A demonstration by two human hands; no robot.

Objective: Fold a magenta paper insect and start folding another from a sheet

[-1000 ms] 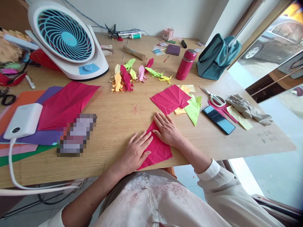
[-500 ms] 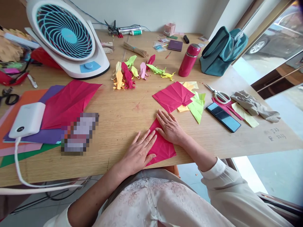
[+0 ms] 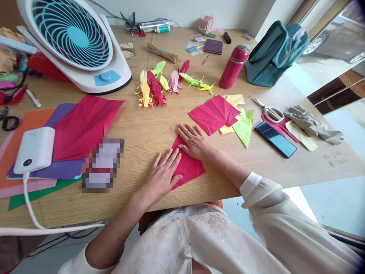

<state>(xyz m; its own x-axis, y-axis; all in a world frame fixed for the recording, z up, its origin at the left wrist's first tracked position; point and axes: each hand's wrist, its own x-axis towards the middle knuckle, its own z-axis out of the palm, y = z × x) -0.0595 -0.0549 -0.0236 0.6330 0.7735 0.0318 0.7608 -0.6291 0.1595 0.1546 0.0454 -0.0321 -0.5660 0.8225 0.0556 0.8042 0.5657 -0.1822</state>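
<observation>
A folded sheet of crimson paper (image 3: 189, 167), roughly triangular and marked with creases, lies near the table's front edge. My left hand (image 3: 162, 173) rests flat along its left side, fingers stretched out. Against the upper right side lies my right hand (image 3: 194, 141), also flat, with its fingers extended past the paper's top. Both palms hide part of the sheet. Just beyond the right hand is a second creased crimson sheet (image 3: 213, 114), overlapping light green paper (image 3: 245, 127) and yellow pieces.
Folded paper animals (image 3: 155, 89) stand mid-table. A fan (image 3: 111, 78), coloured sheets (image 3: 37, 114), a white power bank (image 3: 34, 148) and a blurred phone (image 3: 102, 163) are left. Rightward lie a red flask (image 3: 234, 68), scissors (image 3: 270, 112), a dark phone (image 3: 275, 139), gloves (image 3: 313, 123) and a teal bag (image 3: 265, 61).
Both hands have slid a little away from the table's front edge and to the left, still flat on the crimson paper. The camera view has shifted slightly.
</observation>
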